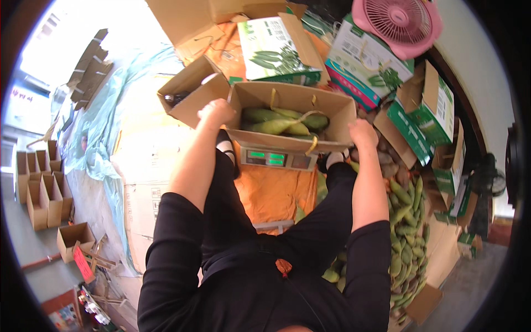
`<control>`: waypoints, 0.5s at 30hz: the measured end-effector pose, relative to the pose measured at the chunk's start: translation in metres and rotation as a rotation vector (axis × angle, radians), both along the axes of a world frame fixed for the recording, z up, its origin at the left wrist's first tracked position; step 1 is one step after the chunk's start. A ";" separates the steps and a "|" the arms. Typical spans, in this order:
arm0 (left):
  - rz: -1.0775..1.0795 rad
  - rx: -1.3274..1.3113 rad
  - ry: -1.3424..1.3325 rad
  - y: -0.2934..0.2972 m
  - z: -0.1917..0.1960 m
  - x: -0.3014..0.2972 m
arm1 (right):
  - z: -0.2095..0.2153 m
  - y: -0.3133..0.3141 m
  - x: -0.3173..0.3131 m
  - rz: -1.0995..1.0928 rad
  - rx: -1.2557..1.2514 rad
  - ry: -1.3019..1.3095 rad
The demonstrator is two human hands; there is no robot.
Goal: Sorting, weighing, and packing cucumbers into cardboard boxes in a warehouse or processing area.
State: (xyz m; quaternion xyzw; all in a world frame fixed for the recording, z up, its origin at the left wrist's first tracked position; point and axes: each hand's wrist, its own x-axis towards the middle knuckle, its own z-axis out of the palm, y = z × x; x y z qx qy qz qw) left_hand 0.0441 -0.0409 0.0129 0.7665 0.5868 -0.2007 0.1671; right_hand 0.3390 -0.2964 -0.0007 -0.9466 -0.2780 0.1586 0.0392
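Observation:
A brown cardboard box (260, 138) with yellow cord handles stands on a digital scale (296, 161) between my feet, and the scale's display glows green. Inside lie several long green radishes (271, 126). My left hand (217, 113) is closed at the box's left end. At the opposite end, my right hand (363, 134) is closed on the right wall's edge. The fingertips of both hands are partly hidden.
A heap of green radishes (408, 243) lies at my right. Green-and-white printed cartons (282, 50) and a pink fan (399, 21) are beyond the box. A smaller open carton (191, 88) adjoins its left end. Cardboard dividers (44, 188) stand far left.

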 end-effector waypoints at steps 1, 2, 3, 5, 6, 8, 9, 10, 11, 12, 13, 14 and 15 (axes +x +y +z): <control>0.028 -0.034 -0.010 -0.006 0.009 0.003 | 0.001 0.001 -0.001 0.008 -0.023 -0.013; 0.024 -0.019 -0.035 -0.007 0.009 0.002 | 0.002 0.001 -0.004 -0.004 -0.001 -0.030; 0.020 -0.003 -0.059 -0.008 0.008 0.000 | 0.004 -0.001 -0.007 -0.016 0.022 -0.045; 0.019 -0.014 -0.084 -0.005 0.010 -0.007 | 0.002 0.000 -0.008 0.034 0.084 -0.075; 0.004 -0.025 -0.105 -0.005 0.012 -0.009 | 0.005 -0.001 -0.009 0.047 0.096 -0.084; 0.011 -0.047 -0.126 -0.003 0.017 -0.015 | 0.009 0.003 -0.013 0.012 0.124 -0.066; 0.028 -0.047 -0.138 0.001 0.016 -0.020 | 0.008 0.004 -0.013 0.029 0.138 -0.072; 0.043 -0.032 -0.149 0.007 0.018 -0.024 | 0.007 0.006 -0.012 0.051 0.167 -0.067; 0.061 -0.039 -0.174 0.012 0.019 -0.029 | 0.006 0.009 -0.012 0.074 0.194 -0.061; 0.075 -0.050 -0.197 0.016 0.021 -0.033 | 0.010 0.011 -0.017 0.081 0.216 -0.064; 0.085 -0.041 -0.207 0.020 0.024 -0.038 | 0.008 0.013 -0.018 0.095 0.253 -0.055; 0.063 -0.023 -0.203 0.025 0.026 -0.045 | 0.009 0.015 -0.021 0.105 0.284 -0.041; 0.033 -0.012 -0.200 0.029 0.027 -0.050 | 0.014 0.016 -0.025 0.108 0.310 -0.029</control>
